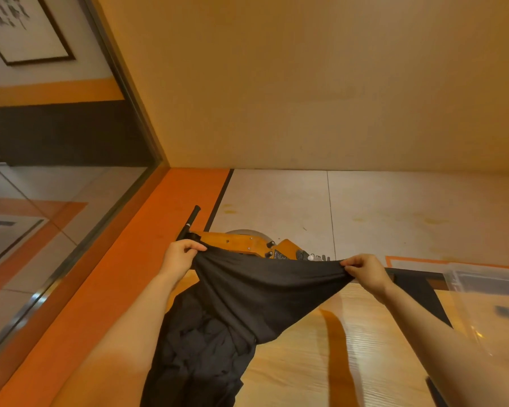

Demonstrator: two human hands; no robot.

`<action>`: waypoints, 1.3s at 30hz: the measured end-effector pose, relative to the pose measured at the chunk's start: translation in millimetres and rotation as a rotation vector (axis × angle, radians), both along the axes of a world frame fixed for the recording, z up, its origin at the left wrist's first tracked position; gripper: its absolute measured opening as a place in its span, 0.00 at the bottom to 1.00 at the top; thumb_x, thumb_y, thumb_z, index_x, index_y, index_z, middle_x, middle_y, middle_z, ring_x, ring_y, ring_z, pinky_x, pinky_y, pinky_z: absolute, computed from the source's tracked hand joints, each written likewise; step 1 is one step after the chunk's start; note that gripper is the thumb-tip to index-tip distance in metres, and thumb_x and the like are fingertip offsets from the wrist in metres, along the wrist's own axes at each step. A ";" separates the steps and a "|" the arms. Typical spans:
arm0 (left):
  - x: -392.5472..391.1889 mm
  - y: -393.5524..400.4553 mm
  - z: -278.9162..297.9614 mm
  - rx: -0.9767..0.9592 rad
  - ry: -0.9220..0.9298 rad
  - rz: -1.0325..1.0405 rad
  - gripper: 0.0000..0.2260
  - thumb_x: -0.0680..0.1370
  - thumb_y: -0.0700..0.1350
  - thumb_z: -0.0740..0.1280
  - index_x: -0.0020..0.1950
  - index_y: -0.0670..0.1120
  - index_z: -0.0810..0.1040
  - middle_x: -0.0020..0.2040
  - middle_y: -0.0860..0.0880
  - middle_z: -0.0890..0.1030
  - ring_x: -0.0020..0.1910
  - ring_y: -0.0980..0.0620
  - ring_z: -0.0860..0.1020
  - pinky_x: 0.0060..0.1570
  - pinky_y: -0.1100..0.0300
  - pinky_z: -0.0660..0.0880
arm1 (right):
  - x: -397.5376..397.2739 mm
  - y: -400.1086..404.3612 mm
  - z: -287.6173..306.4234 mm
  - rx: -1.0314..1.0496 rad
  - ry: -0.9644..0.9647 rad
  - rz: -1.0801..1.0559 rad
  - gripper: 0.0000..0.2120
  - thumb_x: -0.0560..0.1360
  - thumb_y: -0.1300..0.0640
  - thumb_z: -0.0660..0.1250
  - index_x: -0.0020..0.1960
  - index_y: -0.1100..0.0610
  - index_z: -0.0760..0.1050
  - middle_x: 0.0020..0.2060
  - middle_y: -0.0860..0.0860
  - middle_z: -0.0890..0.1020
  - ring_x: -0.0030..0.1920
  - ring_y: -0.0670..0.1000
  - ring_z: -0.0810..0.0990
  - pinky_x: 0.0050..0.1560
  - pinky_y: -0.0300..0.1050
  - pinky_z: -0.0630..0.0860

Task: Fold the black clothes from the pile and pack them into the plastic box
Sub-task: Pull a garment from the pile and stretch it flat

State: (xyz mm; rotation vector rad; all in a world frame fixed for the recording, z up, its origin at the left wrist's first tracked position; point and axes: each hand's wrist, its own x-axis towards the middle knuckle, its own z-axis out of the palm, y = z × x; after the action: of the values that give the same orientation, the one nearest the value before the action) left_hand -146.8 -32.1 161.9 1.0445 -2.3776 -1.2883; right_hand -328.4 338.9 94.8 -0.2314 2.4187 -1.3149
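Note:
A black garment [256,292] is stretched in the air above the wooden table [300,365]. My left hand [179,258] pinches its upper left edge and my right hand [365,271] pinches its upper right edge. The cloth hangs down between them to a narrow tail. Under it, at the table's left side, lies the crumpled pile of black clothes [197,356]. The clear plastic box [488,292] stands at the right edge of the view, with a dark item blurred inside it.
Beyond the table, an orange machine [241,242] with a black handle [192,220] sits on the floor by the wall. A glass partition [56,201] runs along the left. A dark stripe [340,342] crosses the tabletop.

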 end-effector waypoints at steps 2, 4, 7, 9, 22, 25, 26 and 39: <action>0.7 -0.7 -4.3 0.060 -0.012 -0.021 0.11 0.80 0.34 0.62 0.48 0.47 0.82 0.56 0.47 0.78 0.59 0.45 0.75 0.56 0.52 0.75 | 6.3 1.8 -5.3 -0.035 -0.084 0.015 0.09 0.78 0.70 0.63 0.55 0.65 0.80 0.50 0.54 0.81 0.52 0.51 0.78 0.58 0.45 0.74; 3.0 1.5 -6.9 0.094 -0.031 -0.049 0.09 0.77 0.35 0.67 0.54 0.46 0.81 0.58 0.48 0.76 0.59 0.48 0.74 0.58 0.53 0.74 | 10.7 2.1 -9.1 -0.079 -0.116 0.019 0.10 0.78 0.71 0.63 0.53 0.64 0.81 0.46 0.50 0.80 0.50 0.49 0.77 0.54 0.42 0.75; 5.2 3.2 -12.1 0.099 -0.066 -0.080 0.16 0.74 0.34 0.71 0.60 0.44 0.79 0.59 0.50 0.74 0.60 0.51 0.72 0.57 0.57 0.71 | 12.9 1.3 -16.0 -0.111 -0.112 0.001 0.12 0.78 0.70 0.62 0.48 0.60 0.82 0.47 0.52 0.80 0.52 0.52 0.78 0.51 0.41 0.76; 6.0 0.7 -16.4 0.086 -0.089 -0.089 0.17 0.73 0.33 0.72 0.59 0.45 0.80 0.64 0.47 0.75 0.66 0.46 0.71 0.63 0.52 0.70 | 13.4 0.5 -20.4 -0.124 -0.119 -0.005 0.13 0.79 0.69 0.61 0.47 0.59 0.82 0.49 0.53 0.80 0.52 0.53 0.78 0.48 0.41 0.77; 2.0 -12.0 -28.2 0.050 -0.130 -0.043 0.16 0.72 0.33 0.72 0.59 0.44 0.81 0.67 0.42 0.74 0.67 0.42 0.72 0.66 0.49 0.68 | 9.2 -7.4 -22.5 -0.133 -0.196 0.037 0.12 0.79 0.68 0.63 0.60 0.63 0.79 0.55 0.54 0.78 0.50 0.49 0.77 0.42 0.37 0.77; -5.5 -9.5 -20.3 0.051 -0.094 -0.047 0.18 0.73 0.32 0.71 0.62 0.41 0.79 0.65 0.43 0.75 0.65 0.43 0.73 0.63 0.52 0.70 | 3.2 -10.3 -10.2 -0.186 -0.157 0.011 0.13 0.77 0.67 0.66 0.61 0.62 0.78 0.53 0.53 0.79 0.51 0.49 0.78 0.42 0.36 0.77; -8.9 -8.3 -16.3 0.053 -0.081 -0.052 0.19 0.73 0.31 0.71 0.63 0.41 0.79 0.64 0.43 0.76 0.65 0.44 0.73 0.61 0.53 0.70 | 0.0 -10.2 -5.4 -0.198 -0.135 0.003 0.13 0.77 0.67 0.67 0.61 0.62 0.78 0.54 0.53 0.79 0.53 0.50 0.78 0.43 0.36 0.77; -86.4 17.8 57.1 0.133 0.172 -0.071 0.22 0.74 0.31 0.69 0.67 0.43 0.74 0.64 0.43 0.76 0.60 0.47 0.76 0.59 0.53 0.75 | -56.5 32.4 67.9 -0.352 0.078 -0.151 0.18 0.75 0.65 0.70 0.65 0.60 0.76 0.64 0.56 0.75 0.54 0.55 0.80 0.51 0.49 0.82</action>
State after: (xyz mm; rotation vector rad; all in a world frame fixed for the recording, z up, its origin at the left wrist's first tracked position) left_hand -233.1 -14.3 219.0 0.8520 -2.2453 -1.5142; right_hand -384.9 371.3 162.7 -0.1985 2.2887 -1.8303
